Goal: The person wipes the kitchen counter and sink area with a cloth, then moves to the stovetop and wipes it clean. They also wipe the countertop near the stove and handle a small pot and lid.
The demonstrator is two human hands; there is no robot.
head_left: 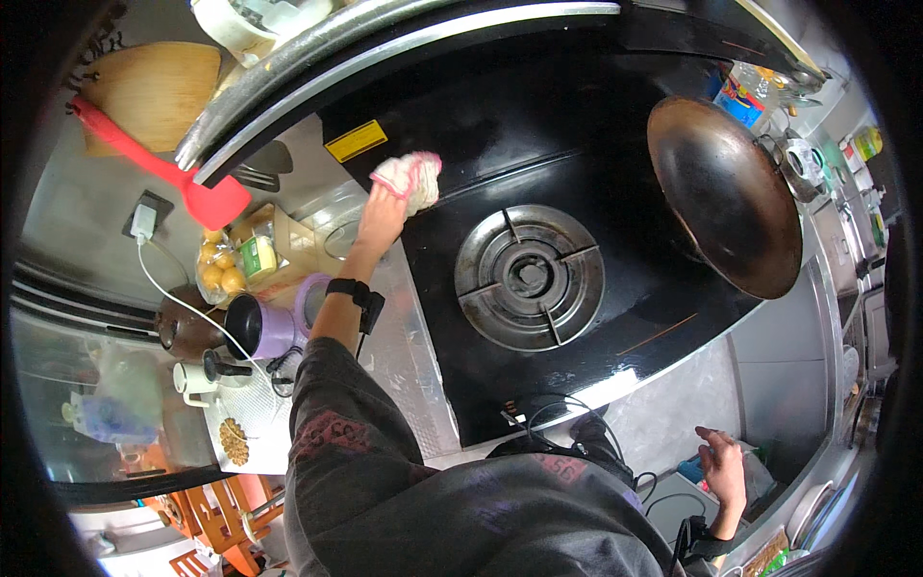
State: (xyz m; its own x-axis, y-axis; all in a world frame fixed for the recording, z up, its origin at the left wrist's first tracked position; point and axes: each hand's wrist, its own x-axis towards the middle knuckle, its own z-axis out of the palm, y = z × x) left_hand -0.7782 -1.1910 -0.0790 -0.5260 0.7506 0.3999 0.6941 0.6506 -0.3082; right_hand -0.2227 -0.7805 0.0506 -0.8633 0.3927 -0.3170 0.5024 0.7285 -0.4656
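Note:
My left hand (384, 216) holds a white cloth with pink edging (412, 177) against the rear left part of a black glass gas cooktop (447, 252), beside a yellow label (357, 141). A round burner with a metal pan support (530, 278) lies to the right of that hand. My right hand (721, 465) hangs in the air at the lower right, past the cooktop's front edge, its fingers apart and nothing in it. A large, browned wok (728, 195) rests tilted on the cooktop's right side.
Left of the cooktop are a purple pot (270, 328), a bag of round yellow fruit (221, 267), a white mug (193, 379) and a charger (144, 220) with a cable. A red spatula (216, 202) hangs near a wooden board (151, 90). A curved metal hood edge (404, 29) crosses the top.

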